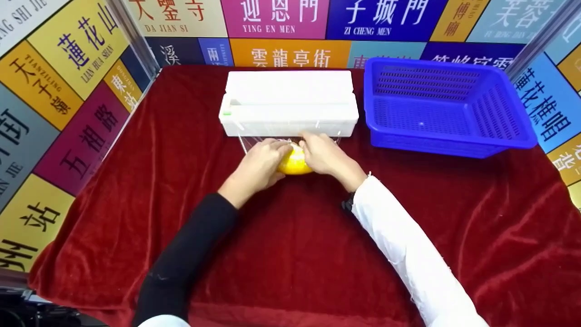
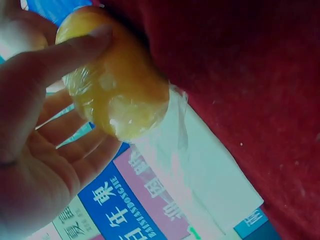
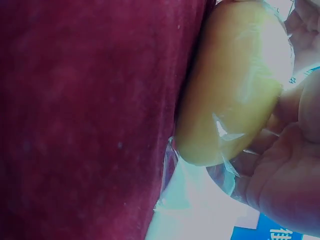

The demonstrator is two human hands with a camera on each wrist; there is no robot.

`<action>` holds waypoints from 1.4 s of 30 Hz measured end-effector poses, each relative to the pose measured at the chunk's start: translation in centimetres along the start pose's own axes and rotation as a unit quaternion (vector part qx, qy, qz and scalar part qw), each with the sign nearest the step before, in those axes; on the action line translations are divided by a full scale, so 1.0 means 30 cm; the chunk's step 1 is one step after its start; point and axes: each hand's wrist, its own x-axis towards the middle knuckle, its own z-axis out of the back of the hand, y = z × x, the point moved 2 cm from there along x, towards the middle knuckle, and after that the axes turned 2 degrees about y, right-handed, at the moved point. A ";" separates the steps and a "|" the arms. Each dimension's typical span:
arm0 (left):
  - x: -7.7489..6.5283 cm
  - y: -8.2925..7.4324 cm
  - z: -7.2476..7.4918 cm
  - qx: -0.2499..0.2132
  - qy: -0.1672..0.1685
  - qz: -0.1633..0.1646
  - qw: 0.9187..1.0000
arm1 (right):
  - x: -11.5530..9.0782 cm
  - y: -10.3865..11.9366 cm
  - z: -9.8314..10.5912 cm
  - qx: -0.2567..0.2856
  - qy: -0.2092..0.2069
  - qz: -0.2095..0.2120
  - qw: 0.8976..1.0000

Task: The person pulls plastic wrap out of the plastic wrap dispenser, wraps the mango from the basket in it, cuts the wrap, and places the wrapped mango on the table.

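A smooth, oval yellow fruit point(image 1: 295, 162) lies on the red cloth, with clear cling film point(image 2: 177, 117) over part of it. From the left my left hand point(image 1: 259, 164) grips the fruit, the thumb lying across it in the left wrist view. My right hand point(image 1: 327, 156) holds the fruit's right side; its fingers point(image 3: 250, 172) curve behind the fruit, against the film. Just beyond both hands stands a white cling film dispenser point(image 1: 290, 120), and film stretches from its front edge to the fruit. Much of the fruit's top is hidden by the hands in the head view.
A blue plastic basket point(image 1: 449, 147) with slotted walls stands to the right of the dispenser. Wrinkled red velvet cloth point(image 1: 317, 254) covers the table. Panels with colourful lettering point(image 1: 279, 20) enclose the back and both sides.
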 end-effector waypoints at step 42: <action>0.101 0.087 -0.031 -0.011 0.002 0.110 0.994 | 0.007 -0.064 0.044 0.000 -0.010 0.076 0.997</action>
